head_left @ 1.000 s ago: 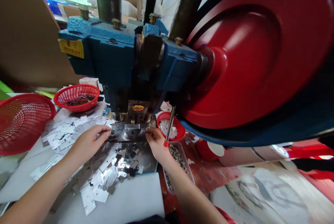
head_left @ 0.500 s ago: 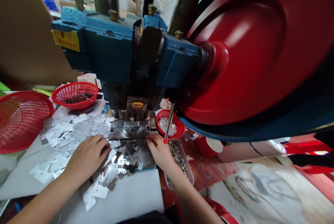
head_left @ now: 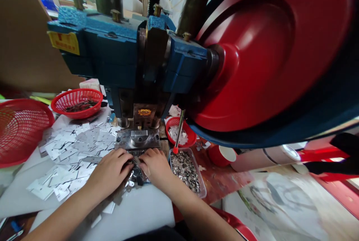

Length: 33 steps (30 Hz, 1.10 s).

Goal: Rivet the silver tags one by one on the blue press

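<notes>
Left hand: extended from the near left, palm down, the fingers bent and close together with a narrow gap to the thumb; the tips were at the small metal parts, but whether they gripped one could not be told

Right hand: extended from the near right, just beside the left hand, its fingers curved inward and the thumb close to them; the tips were at the same parts, and a hold on any single one could not be told

Small metal parts: lay heaped between the two hands and to the near side, some shiny and others dark; the hands hid much of the heap

Die block: a steel piece with a raised middle, set just to the far side of the fingertips, under the press

Press: blue, in the far middle, with a yellow label on its left and a large red flywheel on its right

Pale plates: spread in an overlapping heap left of the left hand, on white padding

Red baskets: one at the left edge; another farther off with dark pieces inside; a third right of the die block, with pale pieces

Clear box: right of the right hand, filled with tiny metal bits

Rod: slim, red-ended, slanted above the box's far end
</notes>
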Motion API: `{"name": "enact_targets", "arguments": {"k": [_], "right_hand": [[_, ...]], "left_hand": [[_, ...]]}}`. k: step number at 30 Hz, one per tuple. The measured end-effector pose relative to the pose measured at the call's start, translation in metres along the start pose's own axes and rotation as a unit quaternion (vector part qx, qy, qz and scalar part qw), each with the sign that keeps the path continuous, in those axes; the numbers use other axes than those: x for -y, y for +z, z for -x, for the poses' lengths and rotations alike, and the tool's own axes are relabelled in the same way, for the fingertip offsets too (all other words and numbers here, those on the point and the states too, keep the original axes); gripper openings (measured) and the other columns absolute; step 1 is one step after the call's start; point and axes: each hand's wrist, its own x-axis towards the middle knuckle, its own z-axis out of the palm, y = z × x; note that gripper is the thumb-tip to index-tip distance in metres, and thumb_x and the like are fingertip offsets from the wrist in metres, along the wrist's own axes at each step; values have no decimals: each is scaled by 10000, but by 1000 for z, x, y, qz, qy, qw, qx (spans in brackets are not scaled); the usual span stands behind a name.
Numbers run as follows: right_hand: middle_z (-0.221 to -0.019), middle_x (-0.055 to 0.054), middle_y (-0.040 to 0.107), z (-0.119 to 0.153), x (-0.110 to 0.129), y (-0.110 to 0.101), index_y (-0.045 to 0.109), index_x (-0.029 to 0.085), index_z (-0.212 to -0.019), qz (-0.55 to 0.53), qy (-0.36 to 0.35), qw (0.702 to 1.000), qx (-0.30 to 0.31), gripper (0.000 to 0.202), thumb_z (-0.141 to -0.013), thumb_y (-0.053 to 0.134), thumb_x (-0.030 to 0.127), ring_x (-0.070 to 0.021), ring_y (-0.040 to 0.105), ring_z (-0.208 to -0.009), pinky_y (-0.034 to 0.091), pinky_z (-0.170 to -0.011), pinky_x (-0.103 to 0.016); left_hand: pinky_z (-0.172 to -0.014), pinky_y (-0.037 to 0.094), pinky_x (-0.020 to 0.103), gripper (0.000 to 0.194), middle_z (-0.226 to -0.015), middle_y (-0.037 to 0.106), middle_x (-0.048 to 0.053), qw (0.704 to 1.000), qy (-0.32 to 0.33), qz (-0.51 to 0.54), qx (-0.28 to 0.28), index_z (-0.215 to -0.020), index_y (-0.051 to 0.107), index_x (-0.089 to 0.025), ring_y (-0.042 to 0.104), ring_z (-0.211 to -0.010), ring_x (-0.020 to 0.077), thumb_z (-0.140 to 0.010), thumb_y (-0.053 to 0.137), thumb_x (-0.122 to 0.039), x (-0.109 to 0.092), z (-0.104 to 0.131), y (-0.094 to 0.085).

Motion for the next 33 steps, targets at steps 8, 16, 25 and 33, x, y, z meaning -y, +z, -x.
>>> {"name": "enact_targets", "arguments": {"k": [8, 16, 25, 33], "right_hand": [[-821, -14, 674, 1, 6, 10, 691, 222, -839, -187, 78, 978, -55, 81, -814, 614, 213, -167, 587, -809, 420, -747, -270], [-791, 13, 678, 3, 1, 4, 698, 225, -870, -280, 70, 957, -39, 194, -885, 504, 228, -145, 597, -754, 436, -685, -234], [-965, -59, 629, -9, -36, -10, 675, 257, -1001, 21, 90, 988, -126, 189, -872, 542, 218, -215, 532, -935, 403, -853, -346], [-949, -28, 623, -6, -44, 1, 674, 250, -929, 28, 63, 986, -153, 140, -884, 545, 220, -180, 540, -922, 409, -862, -325]], "left_hand": [[-826, 429, 376, 222, -968, 654, 52, 998, -23, 53, 0, -931, 668, -247, 582, -906, 233, -825, 499, -343, -2, 4, 4], [-742, 456, 321, 218, -896, 699, 10, 982, -108, 147, 47, -886, 644, -266, 633, -836, 213, -839, 452, -357, -5, 6, -2], [-816, 462, 331, 246, -973, 694, 33, 985, -91, 147, 3, -876, 677, -272, 631, -925, 232, -833, 467, -393, 3, 7, -1], [-689, 439, 289, 199, -838, 697, -11, 980, -140, 127, 61, -869, 613, -257, 641, -783, 197, -829, 460, -379, -2, 6, -6]]}}
